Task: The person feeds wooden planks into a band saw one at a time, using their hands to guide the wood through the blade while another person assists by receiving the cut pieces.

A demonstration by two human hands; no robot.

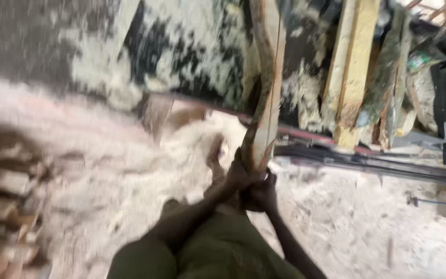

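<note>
The long wooden slab [265, 88] is thin and rough, with brown bark down one edge and pale cut wood on the other side. It curves a little and reaches from the top of the picture down to the middle, where both hands meet it. The left hand [237, 174] is wrapped tight around the bottom end of the slab, and the right hand [262, 194] is closed around it just below and beside the left one. The two hands touch each other. Under the arms are the person's green trousers [207, 250]. The ground [347, 222] is covered in pale sawdust, and a big heap of sawdust [130, 150] lies to the left of the hands. Behind the slab stand more boards [354, 72], yellow and green-grey, leaning close together. A dark metal rail [378, 163] runs across just under them, near the slab's bottom end. A stack of cut wood [3, 206] sits at the far left. The picture is blurry, so small things are hard to make out.
</note>
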